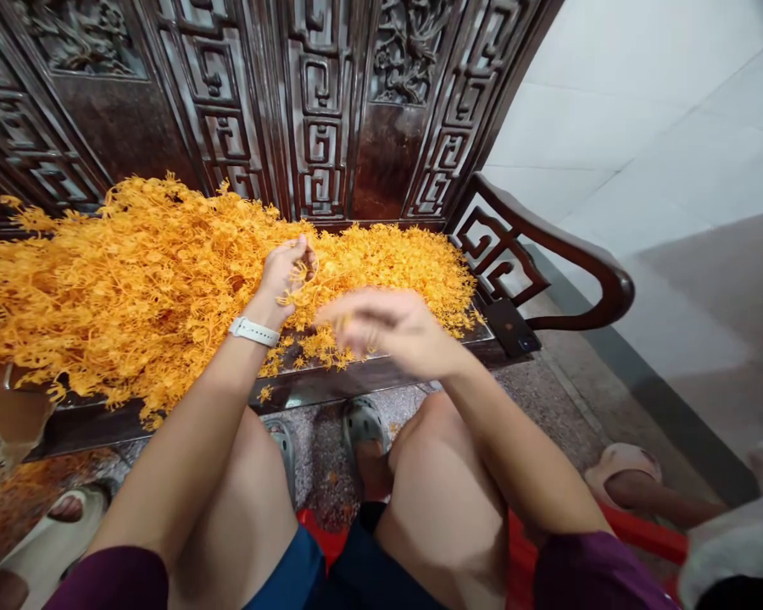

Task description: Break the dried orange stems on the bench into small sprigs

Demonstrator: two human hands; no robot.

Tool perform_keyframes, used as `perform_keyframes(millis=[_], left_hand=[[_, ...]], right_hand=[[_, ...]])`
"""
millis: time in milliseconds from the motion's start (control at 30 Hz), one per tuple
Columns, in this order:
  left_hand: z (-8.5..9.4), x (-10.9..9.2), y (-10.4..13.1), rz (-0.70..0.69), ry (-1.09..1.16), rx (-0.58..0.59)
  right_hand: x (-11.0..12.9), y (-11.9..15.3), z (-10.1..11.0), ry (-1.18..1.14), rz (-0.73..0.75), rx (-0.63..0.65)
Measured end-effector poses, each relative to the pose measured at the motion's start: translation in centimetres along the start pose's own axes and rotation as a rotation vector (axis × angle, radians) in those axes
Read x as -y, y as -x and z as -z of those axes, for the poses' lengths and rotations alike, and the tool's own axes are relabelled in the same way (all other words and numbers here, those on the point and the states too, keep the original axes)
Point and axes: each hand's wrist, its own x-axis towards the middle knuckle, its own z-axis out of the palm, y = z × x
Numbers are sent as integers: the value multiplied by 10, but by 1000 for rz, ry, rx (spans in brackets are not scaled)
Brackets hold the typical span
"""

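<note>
We have the dark carved bench (387, 161) in front of us, its high back and curved armrest (585, 254) probably helping to contain the load on the seat. Across that seat lies the big orange heap (133, 288), tall on the left, running into a lower, finer-looking heap (400, 263) on the right; perhaps the two are kept partly apart by kind. Torn cardboard (13, 415) sits at the near left. Our right hand (407, 326) is blurred above the seat's near edge, so we cannot tell whether its fingers grip anything. Our left hand (283, 271) curls narrowly around a few orange pieces (300, 284), likely to steady them within the other's reach. The dark phone (512, 326) rests by the armrest's foot, seemingly out of the heaps' way.
</note>
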Motion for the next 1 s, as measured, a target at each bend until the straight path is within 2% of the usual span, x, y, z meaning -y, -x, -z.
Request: perform_keyframes(millis=[67,100,133,233,333,433,533,600,700,767,833,900,1000], left_hand=[[-1,-5,7,31,51,36],[-2,-7,10,46,53,40],[-5,-8,13,59,49,45],[-13,-7,19,68,51,93],[-19,-2,24,53,43,195],[-23,5,29,41,-8,304],[-24,13,31,-9,-116,365],[-25,16,32,-59,-205,383],[-28,19,33,-126,-241,408],[-33,19,36,-128,-200,402],[-39,20,40,-93,-160,351],[-44,22,44,-45,-153,251],[-48,30,49,-135,-277,28]], right_hand=[[-12,-3,26,-134,-94,-497],[-18,-4,38,-222,-149,-669],[-25,-4,50,-317,-211,-785],[-41,-2,74,-506,-313,-960],[-49,0,89,-523,-213,-1070],[-54,3,101,-541,-250,-1067],[-58,4,101,-489,-324,-1048],[-60,4,91,-272,-300,-1001],[-60,0,69,207,-206,-756],[-61,-4,58,413,-129,-649],[-64,-7,54,473,-63,-677],[-67,-10,55,433,-28,-759],[-67,-12,59,318,-41,-821]])
